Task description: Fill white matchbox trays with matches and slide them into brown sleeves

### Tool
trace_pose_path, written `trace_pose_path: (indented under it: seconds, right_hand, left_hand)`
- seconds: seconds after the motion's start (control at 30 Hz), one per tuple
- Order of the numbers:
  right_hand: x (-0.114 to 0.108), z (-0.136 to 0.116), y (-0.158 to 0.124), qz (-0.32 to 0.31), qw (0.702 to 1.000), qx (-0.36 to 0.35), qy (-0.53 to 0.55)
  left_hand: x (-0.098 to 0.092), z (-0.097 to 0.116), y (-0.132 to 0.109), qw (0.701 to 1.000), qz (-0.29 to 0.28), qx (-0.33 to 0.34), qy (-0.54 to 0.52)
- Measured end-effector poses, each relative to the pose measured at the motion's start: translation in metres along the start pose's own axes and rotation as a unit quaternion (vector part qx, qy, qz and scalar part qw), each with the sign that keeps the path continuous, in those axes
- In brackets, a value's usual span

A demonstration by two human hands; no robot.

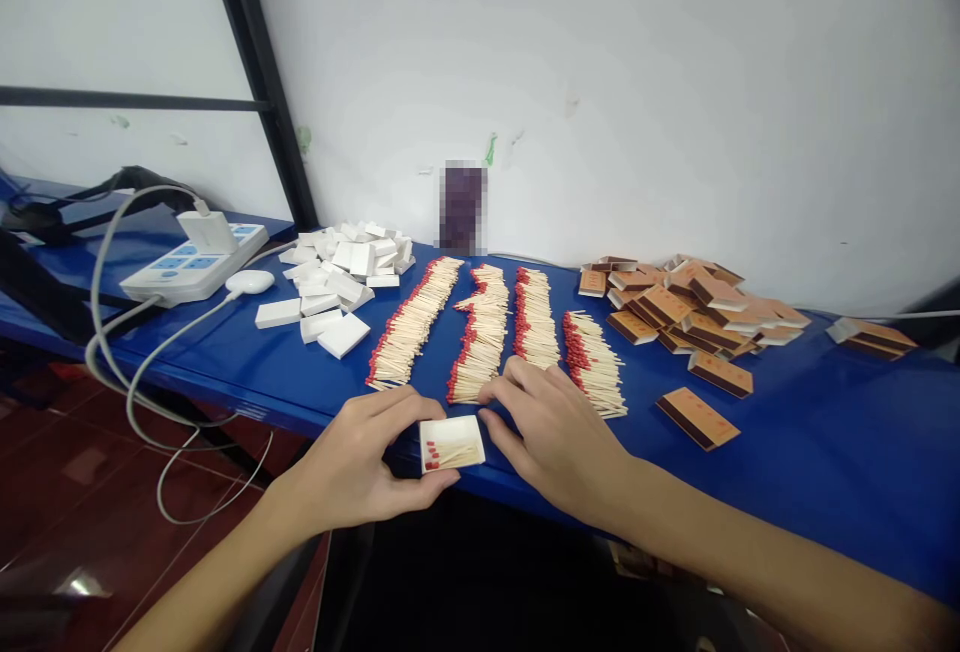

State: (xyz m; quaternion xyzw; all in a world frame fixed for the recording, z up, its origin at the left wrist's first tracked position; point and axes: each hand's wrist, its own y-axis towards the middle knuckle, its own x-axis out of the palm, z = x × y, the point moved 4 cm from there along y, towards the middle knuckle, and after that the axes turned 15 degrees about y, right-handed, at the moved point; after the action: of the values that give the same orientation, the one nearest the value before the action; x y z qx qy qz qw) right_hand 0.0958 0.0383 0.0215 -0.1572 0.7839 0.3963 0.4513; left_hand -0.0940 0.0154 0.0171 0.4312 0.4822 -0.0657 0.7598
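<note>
head view. white tray [451, 444] at the near edge of the blue table [825, 452], between both hands, open face up. long axis left to right, slightly tilted, right end a little higher in frame. inside: a thin layer of matches [448, 453], red heads toward the left end, sticks along the long axis, part of the tray floor bare.

left hand [352, 467]: closed on the white tray, fingers over its far-left edge, thumb along its near edge. tray directly right of this palm. resting on the table lip or carried clear of it: cannot tell.

right hand [559, 437]: open, fingers spread flat, clamped on nothing. thumb touching or just beside the right end of the tray. index fingertip at the near end of the match rows [480, 332], second row from the left. nearer of the two hands to those rows.

match rows: four, side by side, running away from the table edge, red heads mostly on the left side of each row, near ends just behind the tray.

further left: pile of empty trays [341, 272]. further right: heap of brown sleeves [686, 307], one single sleeve [698, 418] apart from it, near the right forearm. far left: power strip [196, 262]. behind all: white wall [600, 82], blurred dark object [463, 207] at its foot.
</note>
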Motion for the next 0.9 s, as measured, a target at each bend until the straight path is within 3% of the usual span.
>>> trace_pose_path:
  seconds: [0.3,0.47,0.6,0.73,0.9]
  right_hand:
    - [0.002,-0.007,0.002,-0.008,0.998,-0.050,-0.047]
    - [-0.007,-0.014,0.003,0.045,0.991,-0.096,-0.078]
    - [-0.010,-0.020,0.001,0.045,0.992,-0.115,-0.021]
    - [-0.006,-0.022,-0.003,0.002,0.994,-0.103,0.040]
    - [-0.005,-0.008,-0.001,0.031,0.997,-0.067,0.002]
  left_hand:
    - [0.000,-0.001,0.001,1.000,-0.003,-0.001,0.001]
    - [-0.001,0.001,0.003,1.000,-0.008,0.001,0.008]
    - [-0.001,0.002,0.003,1.000,0.006,0.005,0.011]
    - [0.000,0.002,0.003,1.000,0.009,-0.001,0.017]
    - [0.001,0.001,0.003,1.000,-0.004,-0.007,0.010]
